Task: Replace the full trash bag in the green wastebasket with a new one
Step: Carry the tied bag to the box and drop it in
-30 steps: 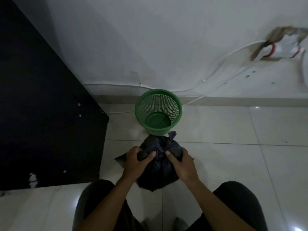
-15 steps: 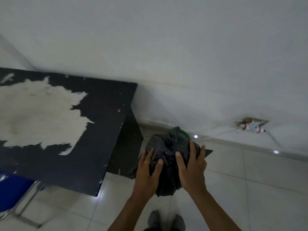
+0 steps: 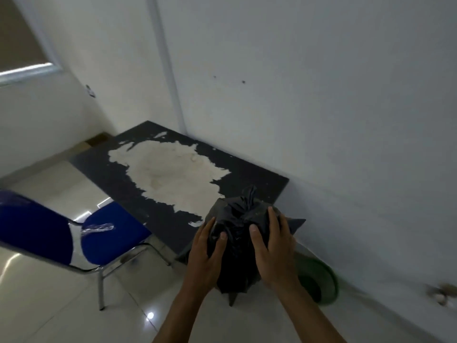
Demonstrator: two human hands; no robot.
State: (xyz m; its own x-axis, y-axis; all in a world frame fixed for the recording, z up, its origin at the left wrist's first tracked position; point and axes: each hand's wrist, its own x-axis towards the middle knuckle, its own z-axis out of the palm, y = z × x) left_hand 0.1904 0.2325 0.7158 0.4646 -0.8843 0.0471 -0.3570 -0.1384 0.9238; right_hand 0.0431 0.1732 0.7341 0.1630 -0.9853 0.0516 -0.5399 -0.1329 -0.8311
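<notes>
A full black trash bag (image 3: pixel 238 227), knotted at the top, is held up in the air in front of me. My left hand (image 3: pixel 206 251) grips its left side and my right hand (image 3: pixel 274 248) grips its right side. The green wastebasket (image 3: pixel 320 283) stands on the floor by the wall, down and to the right of the bag, partly hidden behind my right hand. It looks bare inside, with no bag in it.
A black table (image 3: pixel 257 174) with a large worn pale patch stands against the wall just behind the bag. A blue chair (image 3: pixel 108 231) on metal legs is at the left. White tiled floor (image 3: pixel 61 305) lies below. A wall socket (image 3: pixel 442 294) sits low at the right.
I have risen from a crouch with the bag lifted off the floor in both hands. The view has swung up and left, so the table top and chair now show.
</notes>
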